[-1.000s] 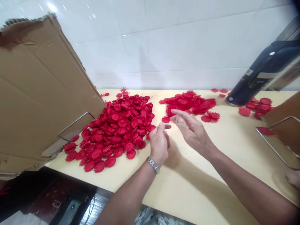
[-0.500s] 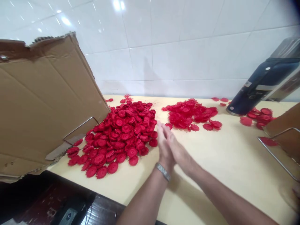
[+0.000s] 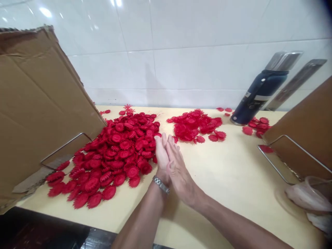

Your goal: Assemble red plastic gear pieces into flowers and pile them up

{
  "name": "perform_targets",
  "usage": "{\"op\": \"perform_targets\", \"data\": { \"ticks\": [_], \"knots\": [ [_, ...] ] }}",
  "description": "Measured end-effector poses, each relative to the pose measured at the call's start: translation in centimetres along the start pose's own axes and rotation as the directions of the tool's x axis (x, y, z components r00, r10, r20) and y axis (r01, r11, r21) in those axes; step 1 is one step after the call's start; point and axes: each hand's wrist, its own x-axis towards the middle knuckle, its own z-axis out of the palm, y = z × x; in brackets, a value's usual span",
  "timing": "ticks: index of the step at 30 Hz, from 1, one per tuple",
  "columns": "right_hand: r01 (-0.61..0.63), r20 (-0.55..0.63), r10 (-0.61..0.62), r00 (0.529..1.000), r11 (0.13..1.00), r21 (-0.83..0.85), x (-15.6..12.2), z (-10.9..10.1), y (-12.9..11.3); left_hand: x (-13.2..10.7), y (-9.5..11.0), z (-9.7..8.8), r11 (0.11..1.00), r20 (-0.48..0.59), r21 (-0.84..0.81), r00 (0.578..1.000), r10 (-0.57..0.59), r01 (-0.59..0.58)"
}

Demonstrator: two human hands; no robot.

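Note:
My left hand (image 3: 162, 158) and my right hand (image 3: 179, 170) press together palm to palm over the table. Their fingers are stretched out and point toward the wall. Whether anything lies between the palms is hidden. A metal-band watch (image 3: 161, 184) circles my left wrist. Close by on the left is a large heap of round red pieces (image 3: 124, 148) with toothed edges. Beyond my fingers lies a smaller, flatter heap of thin red toothed discs (image 3: 192, 125).
A cardboard panel (image 3: 38, 103) stands in a wire bookend (image 3: 62, 150) at left. On the right are a dark blue bottle (image 3: 259, 97), a few red pieces (image 3: 259, 126), another cardboard panel (image 3: 303, 128) with a wire frame (image 3: 272, 169), and a clear plastic cup (image 3: 311, 193). A tiled wall (image 3: 194, 65) closes the back.
The view has turned to the right, so everything sits farther left and the plastic cup shows more fully. My hands stay pressed together, with the right one shifted slightly against the left.

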Motion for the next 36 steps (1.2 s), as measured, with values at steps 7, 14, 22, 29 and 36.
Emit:
{"op": "perform_targets", "data": {
  "ticks": [7, 14, 22, 29, 36],
  "knots": [
    [-0.175, -0.148, 0.164, 0.975, 0.982, -0.066, 4.1, -2.0, 2.2, -1.1, -2.0, 0.5, 0.988, 0.149, -0.146, 0.988, -0.033, 0.055],
    [-0.064, -0.134, 0.1, 0.986, 0.967, 0.247, 2.3, -4.5, 1.8, 0.4, -0.2, -1.9, 0.965, -0.009, -0.217, 0.988, -0.155, 0.149],
    [0.044, -0.033, -0.048, 0.998, 0.992, -0.12, 0.3, -5.0, 2.4, -0.4, 0.5, -1.4, 0.979, 0.052, -0.118, 0.985, -0.164, 0.169],
    [-0.047, -0.006, 0.047, 0.999, 0.991, -0.126, -0.1, -5.2, 3.4, -1.0, -0.4, -1.4, 0.968, 0.093, -0.061, 0.967, -0.239, 0.245],
    [0.016, -0.097, -0.038, 0.995, 0.976, -0.218, -0.2, -5.6, 3.4, -0.5, -1.2, -2.0, 0.973, 0.145, -0.025, 0.964, -0.223, 0.229]
  ]
}}
